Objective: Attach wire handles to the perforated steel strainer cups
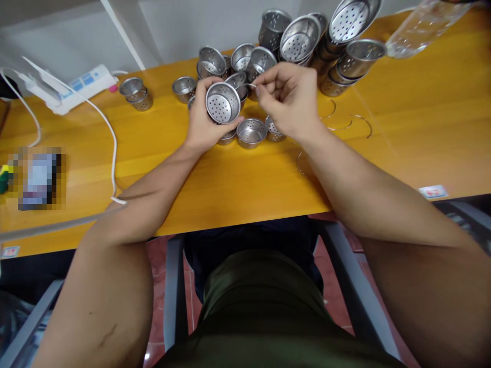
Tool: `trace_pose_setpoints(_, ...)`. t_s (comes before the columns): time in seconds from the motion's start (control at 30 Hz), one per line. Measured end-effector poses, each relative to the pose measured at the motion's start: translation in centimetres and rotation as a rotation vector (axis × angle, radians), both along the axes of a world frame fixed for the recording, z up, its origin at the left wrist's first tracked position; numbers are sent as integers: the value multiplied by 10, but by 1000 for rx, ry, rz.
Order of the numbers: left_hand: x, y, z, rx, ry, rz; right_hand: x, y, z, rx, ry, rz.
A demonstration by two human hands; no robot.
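Observation:
My left hand (202, 115) is wrapped round a perforated metal cup (223, 103), its open mouth tilted toward me so the holes in its base show. Just right of its rim, my right hand (287, 97) pinches a thin curved wire (248, 85) between thumb and fingertips. The wire's far end reaches toward the cup rim; whether it touches I cannot tell. Under and around both hands stand more such cups, among them a shallow cup (251, 134) in front. Several loose curved wires (360, 125) lie on the wooden table (238, 179) right of my right hand.
Tall stacks of perforated cups (301, 41) stand at the back right, near a clear plastic bottle (422, 30). A pair of stacked cups (136, 94) sits at the left. Further left are a white power strip (84, 87), a white cable (109, 128) and a blurred-out object (40, 179).

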State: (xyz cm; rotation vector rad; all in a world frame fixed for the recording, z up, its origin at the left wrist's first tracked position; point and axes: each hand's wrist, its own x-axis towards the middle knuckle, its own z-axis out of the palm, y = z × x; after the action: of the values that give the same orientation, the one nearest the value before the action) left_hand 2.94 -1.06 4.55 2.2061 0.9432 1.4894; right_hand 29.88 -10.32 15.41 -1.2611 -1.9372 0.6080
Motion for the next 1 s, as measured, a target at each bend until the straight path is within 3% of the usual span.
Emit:
trace_pose_setpoints(0.17, 11, -9, 9, -78, -14, -51, -8, -4, -7, 30, -83, -27)
trace_pose_setpoints(0.37, 10, -7, 0, -53, 7, -89, -7, 4, -24, 38, -136, -36)
trace_pose_setpoints(0.6, 7, -9, -2, -37, 33, -85, -12, -4, -17, 74, -98, -73)
trace_pose_setpoints(0.7, 6, -8, -3, 15, 31, -115, -16, -2, -22, 119, -39, -37)
trace_pose_setpoints(0.87, 6, -7, -6, 104, 66, -124, -25, 7, -40, 271, 252, -12)
trace_pose_setpoints(1.0, 7, -12, -5, 106, 102, -153, -30, 3, -40, 266, 327, 21)
